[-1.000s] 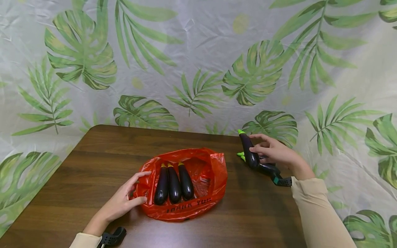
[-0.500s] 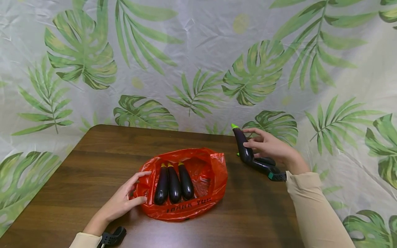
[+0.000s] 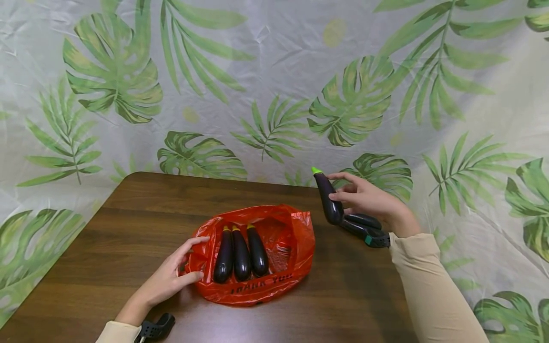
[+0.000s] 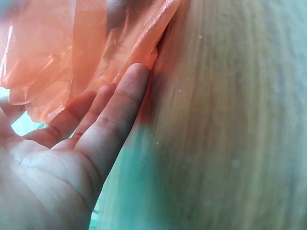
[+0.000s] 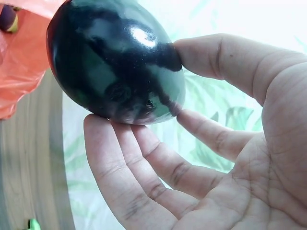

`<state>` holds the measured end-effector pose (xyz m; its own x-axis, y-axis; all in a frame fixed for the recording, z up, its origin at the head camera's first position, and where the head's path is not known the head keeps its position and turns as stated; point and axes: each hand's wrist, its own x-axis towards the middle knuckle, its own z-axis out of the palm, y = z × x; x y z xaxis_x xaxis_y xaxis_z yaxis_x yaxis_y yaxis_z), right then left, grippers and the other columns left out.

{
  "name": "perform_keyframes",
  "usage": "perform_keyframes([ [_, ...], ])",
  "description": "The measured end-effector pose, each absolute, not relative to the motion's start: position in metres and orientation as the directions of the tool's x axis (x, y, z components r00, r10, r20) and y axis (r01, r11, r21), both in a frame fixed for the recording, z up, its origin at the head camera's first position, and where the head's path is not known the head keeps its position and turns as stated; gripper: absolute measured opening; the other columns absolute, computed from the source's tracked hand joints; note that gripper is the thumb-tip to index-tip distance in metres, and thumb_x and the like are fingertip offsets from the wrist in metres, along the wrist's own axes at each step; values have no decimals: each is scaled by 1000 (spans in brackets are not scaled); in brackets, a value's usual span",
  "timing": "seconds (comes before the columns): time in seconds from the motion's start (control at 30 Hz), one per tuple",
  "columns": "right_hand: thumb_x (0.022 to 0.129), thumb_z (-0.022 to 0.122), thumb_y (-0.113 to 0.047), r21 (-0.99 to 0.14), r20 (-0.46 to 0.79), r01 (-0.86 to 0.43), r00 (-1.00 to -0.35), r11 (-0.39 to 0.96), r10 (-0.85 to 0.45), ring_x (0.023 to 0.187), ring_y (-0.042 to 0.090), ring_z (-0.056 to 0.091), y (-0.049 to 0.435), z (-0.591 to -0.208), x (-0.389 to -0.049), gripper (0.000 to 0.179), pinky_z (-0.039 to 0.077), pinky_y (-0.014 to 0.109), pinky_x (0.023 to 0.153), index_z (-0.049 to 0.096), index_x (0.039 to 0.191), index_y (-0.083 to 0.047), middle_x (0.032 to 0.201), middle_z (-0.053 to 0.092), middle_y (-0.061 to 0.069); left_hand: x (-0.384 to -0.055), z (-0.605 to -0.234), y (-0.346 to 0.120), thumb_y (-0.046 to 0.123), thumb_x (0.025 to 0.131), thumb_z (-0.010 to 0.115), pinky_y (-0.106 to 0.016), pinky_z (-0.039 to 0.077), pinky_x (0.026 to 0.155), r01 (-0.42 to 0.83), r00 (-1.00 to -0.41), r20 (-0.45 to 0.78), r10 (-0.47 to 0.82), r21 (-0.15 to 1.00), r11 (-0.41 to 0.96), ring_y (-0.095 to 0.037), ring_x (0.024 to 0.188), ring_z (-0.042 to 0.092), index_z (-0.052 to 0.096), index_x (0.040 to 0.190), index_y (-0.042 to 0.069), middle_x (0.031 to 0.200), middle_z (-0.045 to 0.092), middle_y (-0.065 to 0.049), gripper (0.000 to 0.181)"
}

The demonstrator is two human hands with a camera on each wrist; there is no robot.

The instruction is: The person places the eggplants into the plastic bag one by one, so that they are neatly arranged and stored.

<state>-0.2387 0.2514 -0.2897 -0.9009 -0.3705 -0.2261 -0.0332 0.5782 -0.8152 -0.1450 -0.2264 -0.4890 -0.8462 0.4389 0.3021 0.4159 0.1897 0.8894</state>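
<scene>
My right hand (image 3: pixel 364 200) pinches a dark purple eggplant (image 3: pixel 329 205) between thumb and fingers. It is raised with its green stem end tilted up and left. In the right wrist view, its glossy round end (image 5: pixel 115 62) fills the upper middle. Below this hand, another dark eggplant (image 3: pixel 363 220) lies on the table, mostly hidden. A red plastic bag (image 3: pixel 303 250) printed THANK YOU stands gaping at mid-table, with three eggplants (image 3: pixel 241 255) side by side in its left part. My left hand (image 3: pixel 165 276) rests with extended fingers against the bag's left side.
The brown wooden table (image 3: pixel 141 214) has its far edge close to a leaf-printed curtain (image 3: pixel 274 71). Black wrist devices (image 3: pixel 158 327) sit under both forearms. In the right wrist view, a green tip (image 5: pixel 32 224) shows on the table.
My right hand has carried its eggplant left and slightly up, away from the one on the table. The left hand, the bag and its three eggplants have stayed put.
</scene>
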Motion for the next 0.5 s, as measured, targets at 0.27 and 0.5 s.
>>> perform_keyframes([
  [0.27,108,66,-24,-841,-209,-42,-894,539,-396,109,26,71,239,-288,-241,67,64,45,93,33,165,-18,136,57,26,-145,-490,-227,7,98,71,-29,61,91,410,-850,295,437,891,195,-18,120,68,42,156,4,145,56,-26,65],
  [0.5,107,66,-26,-835,-205,-62,-887,547,-414,114,28,69,228,-287,-241,68,63,48,96,32,166,-18,140,53,28,-147,-492,-227,3,97,70,-28,61,91,413,-840,308,447,897,158,-15,119,68,41,157,0,143,55,-30,66],
])
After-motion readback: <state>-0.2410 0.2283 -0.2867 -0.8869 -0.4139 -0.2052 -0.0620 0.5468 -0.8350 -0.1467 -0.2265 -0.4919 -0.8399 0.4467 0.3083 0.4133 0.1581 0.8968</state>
